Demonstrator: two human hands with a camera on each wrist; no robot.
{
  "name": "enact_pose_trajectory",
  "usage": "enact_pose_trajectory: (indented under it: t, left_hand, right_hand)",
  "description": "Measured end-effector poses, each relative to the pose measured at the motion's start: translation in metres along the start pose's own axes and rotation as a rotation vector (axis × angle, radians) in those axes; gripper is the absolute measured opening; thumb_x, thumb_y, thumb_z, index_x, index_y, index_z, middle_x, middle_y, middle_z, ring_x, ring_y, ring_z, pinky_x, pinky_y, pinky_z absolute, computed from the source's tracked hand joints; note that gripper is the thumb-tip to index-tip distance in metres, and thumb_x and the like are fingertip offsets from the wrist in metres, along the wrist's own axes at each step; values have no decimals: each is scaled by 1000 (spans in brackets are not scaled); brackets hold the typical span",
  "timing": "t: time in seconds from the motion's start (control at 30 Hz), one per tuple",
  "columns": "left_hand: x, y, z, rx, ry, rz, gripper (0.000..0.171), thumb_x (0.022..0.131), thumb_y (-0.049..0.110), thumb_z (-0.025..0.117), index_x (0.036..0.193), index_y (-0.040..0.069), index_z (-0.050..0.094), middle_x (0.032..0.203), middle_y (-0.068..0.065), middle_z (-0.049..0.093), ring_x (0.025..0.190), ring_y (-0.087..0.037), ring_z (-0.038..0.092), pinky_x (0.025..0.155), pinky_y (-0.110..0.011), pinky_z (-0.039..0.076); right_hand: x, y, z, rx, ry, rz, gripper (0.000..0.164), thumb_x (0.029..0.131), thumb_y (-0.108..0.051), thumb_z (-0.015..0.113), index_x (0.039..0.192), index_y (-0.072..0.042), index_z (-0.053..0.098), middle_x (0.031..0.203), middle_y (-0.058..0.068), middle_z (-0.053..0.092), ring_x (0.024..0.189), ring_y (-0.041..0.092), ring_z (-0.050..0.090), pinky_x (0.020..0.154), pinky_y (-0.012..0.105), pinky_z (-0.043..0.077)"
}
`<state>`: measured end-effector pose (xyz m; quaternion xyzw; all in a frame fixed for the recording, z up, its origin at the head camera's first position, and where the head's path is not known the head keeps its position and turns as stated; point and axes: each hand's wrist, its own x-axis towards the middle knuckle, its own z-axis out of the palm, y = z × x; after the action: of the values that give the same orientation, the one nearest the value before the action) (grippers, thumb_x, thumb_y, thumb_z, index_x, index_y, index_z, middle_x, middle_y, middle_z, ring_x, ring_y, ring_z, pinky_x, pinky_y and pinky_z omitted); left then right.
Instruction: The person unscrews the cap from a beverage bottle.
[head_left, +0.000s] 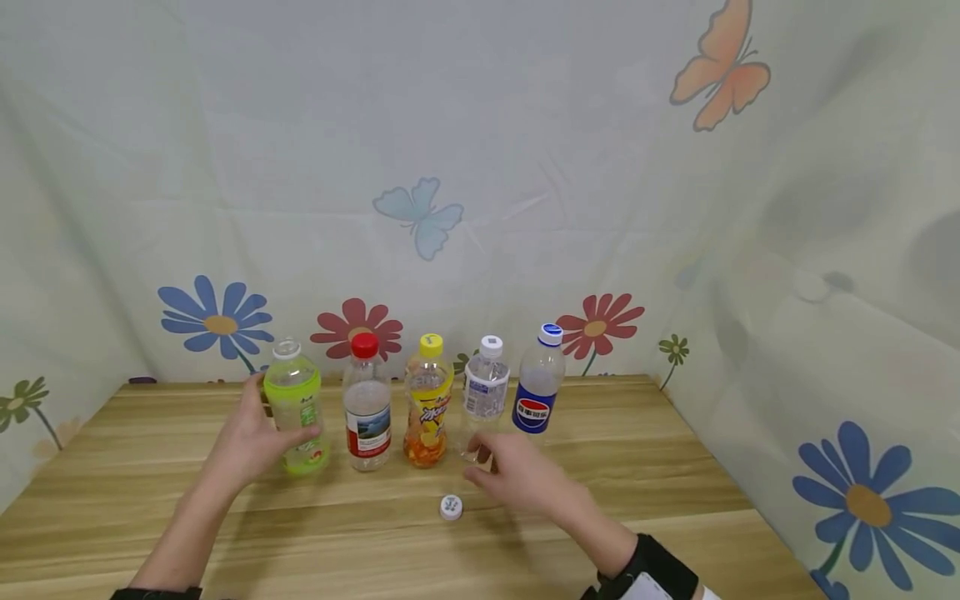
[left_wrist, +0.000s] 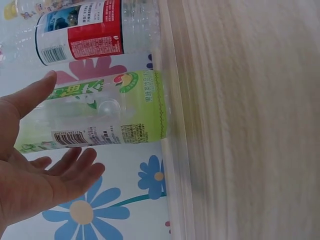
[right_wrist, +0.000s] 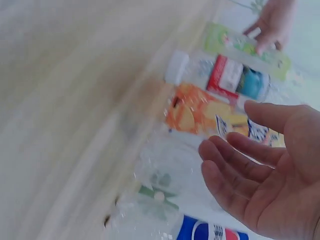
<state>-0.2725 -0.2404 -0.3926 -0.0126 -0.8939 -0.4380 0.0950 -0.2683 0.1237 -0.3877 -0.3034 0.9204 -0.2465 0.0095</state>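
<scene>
My left hand is around the green-labelled drink bottle at the left end of a row. In the left wrist view the thumb lies over the bottle and the fingers are spread beside it, with a gap showing. The bottle stands upright; its top looks pale. My right hand hovers with loosely bent fingers and nothing in them, in front of the clear white-capped bottle. A white bottle cap with dark marks lies on the table, just left of the right fingertips.
Between the hands stand a red-capped bottle and a yellow-capped bottle with an orange label. A blue-labelled cola bottle ends the row on the right. The wooden table meets a flowered cloth backdrop.
</scene>
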Motion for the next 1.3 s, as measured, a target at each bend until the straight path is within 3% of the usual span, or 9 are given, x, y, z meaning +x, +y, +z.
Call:
enact_pose_trajectory:
  t: [0.13, 0.3, 0.4, 0.57, 0.7, 0.8, 1.0, 1.3]
  left_hand:
    - [-1, -1, -1, 10, 10, -1, 118, 77, 33, 86, 154, -2, 3, 141, -30, 34, 123, -49, 40, 92, -60, 39]
    - [-4, -5, -5, 60, -18, -60, 122, 73, 42, 86, 152, -6, 6, 142, -33, 28, 126, -52, 34, 93, -62, 37]
    - [-6, -8, -8, 92, -36, -83, 124, 72, 46, 86, 151, -10, 8, 142, -36, 25, 125, -53, 32, 93, -63, 36]
    - [-9, -9, -11, 137, -34, -66, 125, 71, 47, 86, 150, -12, 10, 141, -37, 24, 125, -54, 30, 93, -65, 34]
    - [-11, -6, -13, 159, -31, -53, 125, 70, 47, 87, 149, -13, 11, 141, -38, 23, 126, -54, 29, 93, -66, 33]
    - [-13, -4, -18, 174, -38, -55, 126, 69, 50, 86, 148, -14, 13, 140, -39, 23, 125, -55, 30, 93, -65, 34]
    - [-17, -3, -30, 255, -81, -90, 123, 69, 55, 84, 144, -19, 20, 139, -40, 25, 124, -57, 29, 94, -65, 33]
    - [-17, 0, -35, 306, -140, -137, 121, 69, 57, 83, 141, -20, 25, 138, -40, 25, 124, -57, 27, 94, -66, 31]
  right_hand:
    - [-6, 10, -15, 1, 64, 88, 19, 93, -30, 69, 92, -12, 64, 79, -8, 59, 68, 7, 56, 56, 20, 46]
    - [-16, 25, -36, -5, 89, 292, 33, 89, -45, 70, 80, -14, 60, 68, -4, 55, 58, 12, 51, 49, 25, 40]
    - [-20, 34, -48, 11, 155, 396, 41, 84, -48, 75, 91, -10, 60, 71, 0, 55, 61, 15, 50, 50, 26, 37]
    - [-21, 46, -61, 53, 321, 495, 73, 78, -54, 78, 121, -4, 48, 95, 12, 58, 79, 25, 56, 56, 29, 45]
    - [-14, 53, -60, 97, 401, 454, 97, 77, -56, 78, 145, -4, 32, 123, 18, 53, 104, 33, 57, 74, 39, 53]
    - [-7, 56, -56, 143, 444, 397, 102, 79, -51, 79, 151, -6, 24, 133, 17, 48, 117, 35, 53, 85, 46, 50]
    - [1, 59, -49, 261, 506, 303, 96, 84, -37, 79, 153, -6, 20, 144, 15, 39, 129, 36, 45, 95, 48, 44]
    - [5, 64, -45, 319, 538, 276, 82, 88, -28, 76, 151, -9, 29, 144, 12, 42, 130, 33, 45, 97, 45, 43]
